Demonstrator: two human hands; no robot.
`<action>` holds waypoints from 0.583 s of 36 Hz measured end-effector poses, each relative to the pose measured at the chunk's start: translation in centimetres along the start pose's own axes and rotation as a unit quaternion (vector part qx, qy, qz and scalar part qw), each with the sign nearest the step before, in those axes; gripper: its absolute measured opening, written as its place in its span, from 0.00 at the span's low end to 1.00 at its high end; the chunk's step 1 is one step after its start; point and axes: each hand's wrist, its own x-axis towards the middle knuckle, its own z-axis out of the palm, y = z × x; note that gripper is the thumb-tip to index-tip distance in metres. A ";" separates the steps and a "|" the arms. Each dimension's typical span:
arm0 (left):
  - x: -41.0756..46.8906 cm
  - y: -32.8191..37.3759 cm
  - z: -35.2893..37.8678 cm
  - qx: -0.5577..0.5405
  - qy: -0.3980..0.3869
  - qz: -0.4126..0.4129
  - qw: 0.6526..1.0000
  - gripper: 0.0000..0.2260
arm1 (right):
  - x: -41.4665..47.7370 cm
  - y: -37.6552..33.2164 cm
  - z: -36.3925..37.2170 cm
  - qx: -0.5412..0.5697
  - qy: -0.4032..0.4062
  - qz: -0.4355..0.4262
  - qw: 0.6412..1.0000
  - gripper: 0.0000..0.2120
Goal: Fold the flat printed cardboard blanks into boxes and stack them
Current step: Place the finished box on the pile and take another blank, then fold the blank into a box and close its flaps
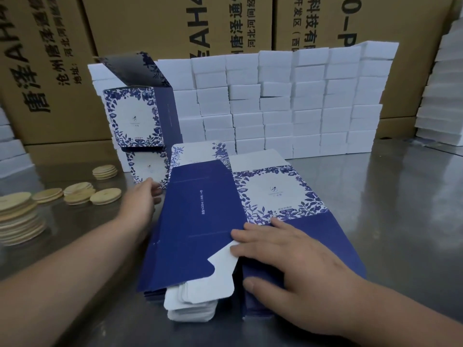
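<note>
A pile of flat blue-and-white floral cardboard blanks (200,221) lies on the steel table in front of me. My right hand (283,254) rests flat on the top blank, fingers spread across its blue panel and white tab. My left hand (145,196) reaches to the pile's far left edge, its fingertips at the blank's side next to a folded box. Two folded boxes (135,116) stand stacked at the back left, the upper one with its lid flap raised.
Rows of white foam blocks (288,101) form a wall behind the pile. Round wooden discs (77,194) lie in stacks at the left. Large brown cartons (175,23) stand at the back. Bare steel table (400,196) shows at the right.
</note>
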 end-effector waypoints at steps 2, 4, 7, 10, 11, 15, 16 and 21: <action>-1.9 -0.4 -0.2 -0.018 -0.002 -0.021 1.000 0.13 | -0.1 0.0 0.0 0.014 0.042 -0.017 0.999 0.24; -3.4 -0.8 -0.5 -0.039 0.005 -0.021 0.999 0.12 | 0.0 -0.4 -0.2 0.022 0.083 -0.020 0.996 0.21; -5.3 -0.8 -1.2 -0.087 0.004 -0.029 0.996 0.10 | -0.2 -0.8 -0.3 -0.022 0.174 -0.036 0.984 0.17; -6.9 -0.5 -1.7 -0.130 -0.018 -0.077 0.988 0.13 | -0.2 -1.0 -1.1 0.025 0.226 0.001 0.974 0.17; -7.4 -0.5 -1.8 -0.137 -0.024 -0.081 0.987 0.13 | -0.2 -1.0 -1.4 0.057 0.245 0.019 0.968 0.17; -8.5 -0.6 -2.0 -0.166 -0.047 -0.075 0.982 0.13 | 0.3 0.1 -3.0 0.205 0.365 0.087 0.904 0.06; -8.6 -0.6 -2.1 -0.165 -0.055 -0.071 0.982 0.12 | 0.4 0.7 -3.6 0.241 0.389 0.102 0.883 0.06; -8.7 -0.1 -1.8 -0.149 -0.090 -0.057 0.983 0.12 | 0.6 5.4 -5.1 0.305 0.450 0.212 0.812 0.09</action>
